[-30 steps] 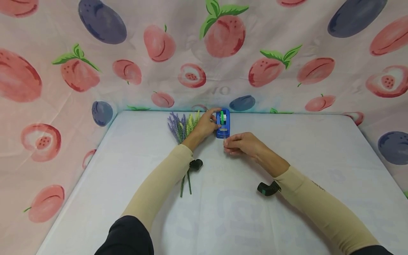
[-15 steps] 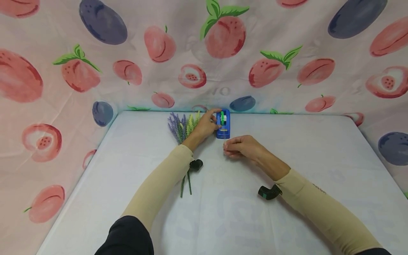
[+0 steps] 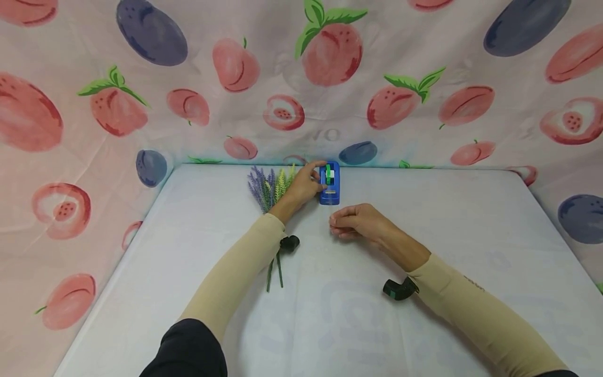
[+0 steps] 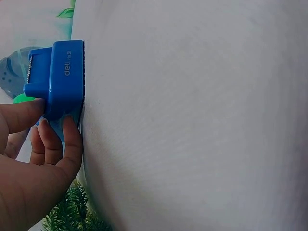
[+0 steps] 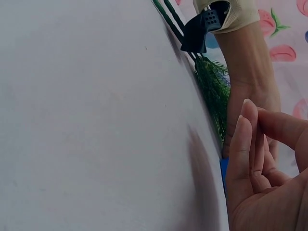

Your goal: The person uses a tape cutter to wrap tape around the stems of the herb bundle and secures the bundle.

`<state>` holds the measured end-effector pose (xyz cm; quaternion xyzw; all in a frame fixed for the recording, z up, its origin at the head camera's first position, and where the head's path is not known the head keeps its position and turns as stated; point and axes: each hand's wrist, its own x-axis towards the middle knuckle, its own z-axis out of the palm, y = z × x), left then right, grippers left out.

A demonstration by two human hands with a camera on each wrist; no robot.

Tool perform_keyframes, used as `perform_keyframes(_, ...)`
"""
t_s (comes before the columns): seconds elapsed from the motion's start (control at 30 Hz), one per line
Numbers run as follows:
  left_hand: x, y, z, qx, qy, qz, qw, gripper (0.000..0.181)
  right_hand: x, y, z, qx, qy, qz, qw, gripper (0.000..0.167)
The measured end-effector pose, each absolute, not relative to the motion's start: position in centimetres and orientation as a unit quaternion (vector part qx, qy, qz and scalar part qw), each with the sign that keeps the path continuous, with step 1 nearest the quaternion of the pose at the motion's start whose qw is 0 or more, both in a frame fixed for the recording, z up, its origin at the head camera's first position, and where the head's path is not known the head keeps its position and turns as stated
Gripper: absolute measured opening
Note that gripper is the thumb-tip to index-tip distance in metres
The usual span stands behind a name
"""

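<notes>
A blue tape dispenser (image 3: 334,195) stands at the back of the table, with a green-cored roll (image 3: 328,174) in it. My left hand (image 3: 301,187) grips its left side; in the left wrist view, the thumb lies near the roll and fingertips touch the blue body (image 4: 67,79). Just in front of the dispenser, my right hand (image 3: 360,222) has thumb and fingertips pinched together on the end of a clear, barely visible tape strip. The right wrist view shows those pinched fingers (image 5: 239,159), but the tape itself cannot be made out there.
Artificial lavender stems with purple heads (image 3: 258,186) and yellow-green heads (image 3: 281,183) lie left of the dispenser, partly under the left forearm. Black wrist cameras (image 3: 400,288) hang at both sleeves. A fruit-print cloth (image 3: 282,68) rises behind the white table (image 3: 452,220).
My right hand has drawn slightly toward me, away from the dispenser, widening the gap between them. The left hand and dispenser have stayed in place.
</notes>
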<state>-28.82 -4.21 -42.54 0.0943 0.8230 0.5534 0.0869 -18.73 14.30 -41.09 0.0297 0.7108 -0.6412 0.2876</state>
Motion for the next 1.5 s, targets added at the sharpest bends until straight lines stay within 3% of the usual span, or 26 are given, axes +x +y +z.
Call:
perform_keyframes(0.23,-28.7,-4.2,-42.5,0.091,0.824,0.551,0.09,0.062,-18.3,14.4,-41.3,0.025,0.703,-0.648,0.293,0.022)
perform_keyframes(0.57,-28.7,-4.1,-42.4,0.09,0.826,0.549,0.091,0.061,-17.8,14.5,-41.4,0.024,0.706,-0.636,0.309,0.034)
perform_keyframes(0.87,-28.7,-4.2,-42.5,0.093,0.826,0.548,0.089,0.059,-17.4,14.3,-41.6,0.027,0.707,-0.631,0.317,0.028)
perform_keyframes(1.5,-28.8,-4.3,-42.5,0.099,0.826,0.547,0.095,0.06,-16.6,14.3,-41.6,0.028,0.704,-0.624,0.339,0.03)
